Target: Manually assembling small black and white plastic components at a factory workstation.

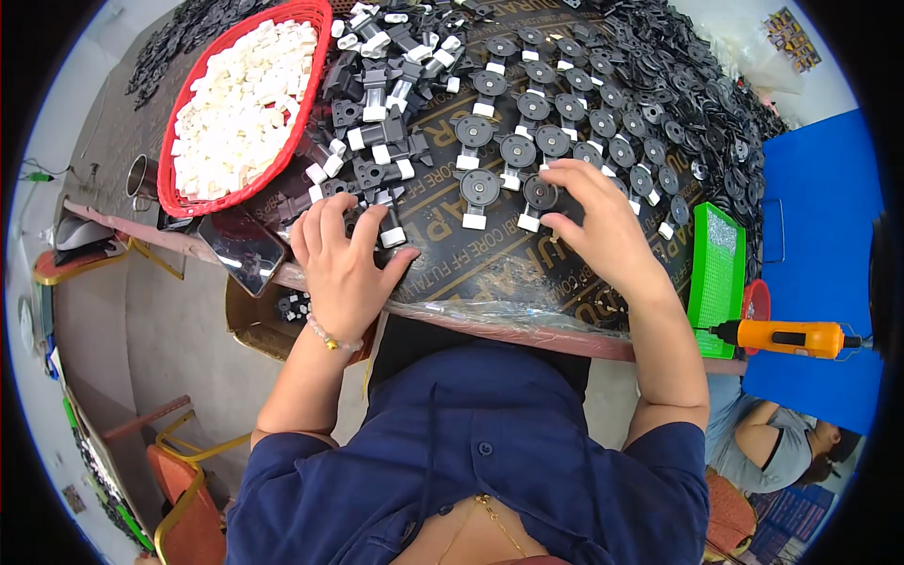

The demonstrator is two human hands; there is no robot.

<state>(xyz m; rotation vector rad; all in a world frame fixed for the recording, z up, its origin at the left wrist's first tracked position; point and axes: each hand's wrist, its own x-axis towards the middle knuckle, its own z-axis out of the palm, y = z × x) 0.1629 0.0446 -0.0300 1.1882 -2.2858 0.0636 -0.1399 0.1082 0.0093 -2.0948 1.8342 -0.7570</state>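
A person in a navy shirt leans over a dark, printed table, seen from above, with 2 bare hands working on it. The right hand reaches in from the right, its thumb and forefinger parted on either side of a black disc with a white tip. Whether the fingertips actually press the disc is hard to tell from this angle. That disc sits at the near edge of a group of similar parts, laid out in loose rows with their white tips pointing mostly toward the person.

The left hand is palm down at the near left, fingers curved and spread, the thumb held well apart. Between its forefinger and thumb lies a black bracket with a white end. Beyond it is a jumble of similar brackets.

At the far left, a red basket is full of white pieces; a phone lies just below it at the table edge. A heap of black parts fills the far right. Nearer on that side are a green tray and an orange screwdriver. Another person, in grey, is at the lower right.
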